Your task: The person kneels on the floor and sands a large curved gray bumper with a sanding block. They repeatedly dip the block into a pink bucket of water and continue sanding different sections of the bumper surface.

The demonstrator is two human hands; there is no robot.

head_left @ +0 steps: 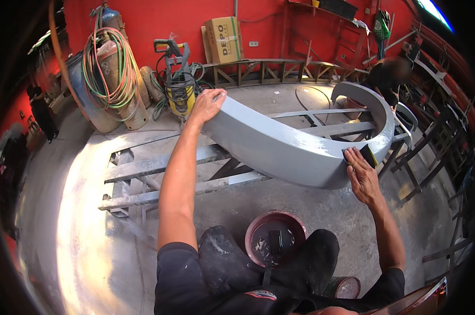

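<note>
A long curved grey fender flare [285, 147] lies across a metal stand, its upper face wet and shiny in places. My left hand [208, 106] is closed over its left end. On the right, my right hand [362, 176] presses a black sanding sheet [369, 156] with a yellowish edge against the flare's outer face. The fingers lie over the sheet and partly hide it. Between my knees stands a dark red basin [249, 245] of murky water, with a dark block-like thing in it.
The metal stand [143, 169] reaches left under the flare. Behind it are a yellow pressure washer [181, 95], gas cylinders [135, 113] with coiled hoses [98, 68] and a cardboard box [224, 39]. A person [387, 79] crouches at the back right. A can [348, 287] stands by my right leg.
</note>
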